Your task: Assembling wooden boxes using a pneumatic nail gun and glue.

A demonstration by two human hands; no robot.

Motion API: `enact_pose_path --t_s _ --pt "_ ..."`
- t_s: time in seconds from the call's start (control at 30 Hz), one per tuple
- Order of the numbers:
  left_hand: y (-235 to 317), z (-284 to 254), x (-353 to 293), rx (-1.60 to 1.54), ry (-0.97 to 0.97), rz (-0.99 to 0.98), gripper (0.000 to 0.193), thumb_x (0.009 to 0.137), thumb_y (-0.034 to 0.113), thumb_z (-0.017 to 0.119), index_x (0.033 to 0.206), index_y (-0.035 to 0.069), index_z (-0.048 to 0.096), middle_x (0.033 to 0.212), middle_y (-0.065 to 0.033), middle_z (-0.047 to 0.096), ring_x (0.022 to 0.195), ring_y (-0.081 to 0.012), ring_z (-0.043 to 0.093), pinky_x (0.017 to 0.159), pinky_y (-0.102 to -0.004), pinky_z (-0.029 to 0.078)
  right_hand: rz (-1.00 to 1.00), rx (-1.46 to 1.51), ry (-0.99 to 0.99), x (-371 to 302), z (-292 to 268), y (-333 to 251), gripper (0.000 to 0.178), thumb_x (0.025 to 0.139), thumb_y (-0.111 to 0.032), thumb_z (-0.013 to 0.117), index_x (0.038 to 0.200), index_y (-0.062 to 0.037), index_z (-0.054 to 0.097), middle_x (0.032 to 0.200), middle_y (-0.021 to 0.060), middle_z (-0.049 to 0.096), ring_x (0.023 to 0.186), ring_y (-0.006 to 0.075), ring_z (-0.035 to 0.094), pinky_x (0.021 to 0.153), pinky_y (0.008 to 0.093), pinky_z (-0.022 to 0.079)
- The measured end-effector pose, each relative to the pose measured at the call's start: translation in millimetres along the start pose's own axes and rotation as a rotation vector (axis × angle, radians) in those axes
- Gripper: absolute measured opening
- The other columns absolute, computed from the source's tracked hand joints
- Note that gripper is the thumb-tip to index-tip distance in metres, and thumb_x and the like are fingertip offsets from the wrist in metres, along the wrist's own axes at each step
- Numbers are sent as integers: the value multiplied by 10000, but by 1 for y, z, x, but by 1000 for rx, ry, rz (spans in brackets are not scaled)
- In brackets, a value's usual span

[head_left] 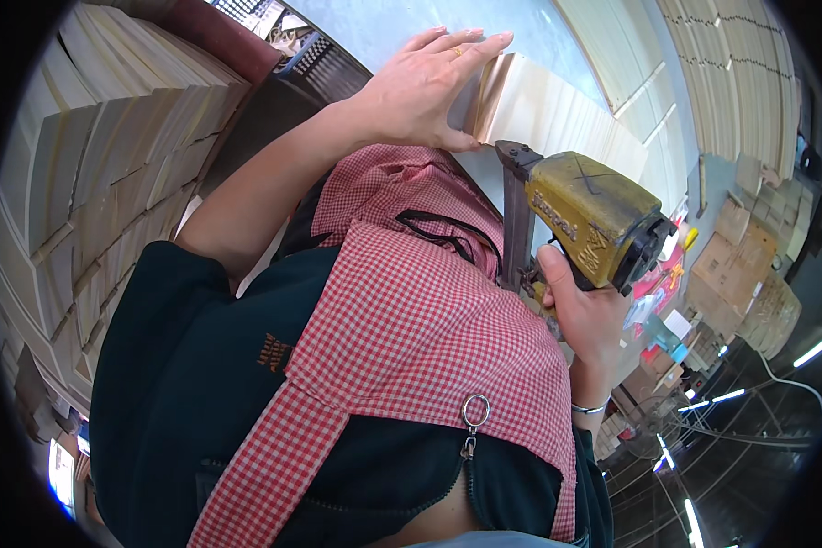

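Observation:
My left hand (420, 87) spans the left end of a pale wooden board piece (557, 105), thumb at its near corner and fingers at its far corner. A ring is on one finger. My right hand (580, 306) is wrapped round the handle of a yellow and black nail gun (594, 215). The gun's narrow nose sits at the near left corner of the wood, close to my left thumb; whether it presses on the wood I cannot tell. Part of the right fingers is hidden behind the gun.
Stacked pale boards (110, 155) rise at the left, and more board stacks (731, 82) stand at the far right. Behind my left arm is a dark plastic crate (324, 68). Cardboard boxes (726, 260) lie at the right. The light worktop (374, 23) spreads beyond my hands.

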State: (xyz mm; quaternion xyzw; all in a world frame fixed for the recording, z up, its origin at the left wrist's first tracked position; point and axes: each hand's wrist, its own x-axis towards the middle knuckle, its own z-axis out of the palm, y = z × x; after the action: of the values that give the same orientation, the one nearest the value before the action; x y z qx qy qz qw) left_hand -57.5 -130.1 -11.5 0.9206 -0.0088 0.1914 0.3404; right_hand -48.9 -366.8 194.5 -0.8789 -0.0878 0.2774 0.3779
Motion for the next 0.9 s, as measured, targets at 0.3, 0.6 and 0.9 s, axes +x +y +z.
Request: enact_pose_path --t_s 0.3,0.6,0.9 --pt "7 -4 2 6 -61 -76 1166 604 418 886 1584 160 308 1526 -63 500 1438 -232 419 1268 -468 199 49 -80 35 -7 4 2 452 850 -104 811 1229 34 606 1157 170 715 977 265 724 766 318 595" --pt "7 -5 1 17 -47 -88 1172 616 386 887 1592 160 281 1518 -88 505 1441 -230 413 1263 -465 202 -19 -283 72 -5 10 -20 487 837 -129 830 1235 13 587 1148 171 705 976 272 723 755 326 597" --pt "9 -8 -1 15 -28 -78 1128 629 411 866 1562 91 319 1433 -168 558 1428 -292 419 1204 -457 264 -17 -282 62 21 -6 -25 499 832 -122 834 1233 24 576 1126 172 710 945 269 731 748 330 605"
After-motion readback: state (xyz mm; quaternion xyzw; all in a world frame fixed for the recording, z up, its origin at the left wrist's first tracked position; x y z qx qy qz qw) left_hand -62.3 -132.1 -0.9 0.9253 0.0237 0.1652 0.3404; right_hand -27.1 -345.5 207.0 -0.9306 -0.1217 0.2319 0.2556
